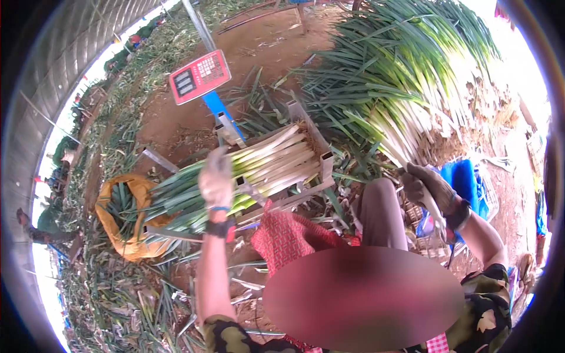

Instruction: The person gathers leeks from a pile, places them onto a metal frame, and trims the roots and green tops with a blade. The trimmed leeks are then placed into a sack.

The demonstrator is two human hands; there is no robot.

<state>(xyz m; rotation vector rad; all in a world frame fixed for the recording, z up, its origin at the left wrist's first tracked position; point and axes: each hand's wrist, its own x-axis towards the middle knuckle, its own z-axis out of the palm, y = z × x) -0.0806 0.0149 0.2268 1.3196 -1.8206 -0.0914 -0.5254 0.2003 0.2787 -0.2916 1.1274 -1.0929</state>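
Note:
My right hand (428, 185), in a work glove, is closed around the white stalk of a long green onion (433, 207). Its root end points down towards me, and its leaves appear to run up and left beside the big pile. My left hand (216, 181), also gloved and smeared by motion, is over the leafy part of a bundle of green onions (273, 159). That bundle lies in a metal rack (325, 162), white ends to the right. The left fingers are too blurred to show whether they grip any leaves.
A red scale display (200, 76) stands on a post behind the rack. A large pile of green onions (412, 88) lies at the upper right. An orange sack (118, 235) holds leaves at the left. Blue plastic (465, 182) and a crate are at the right. Leaf scraps litter the soil.

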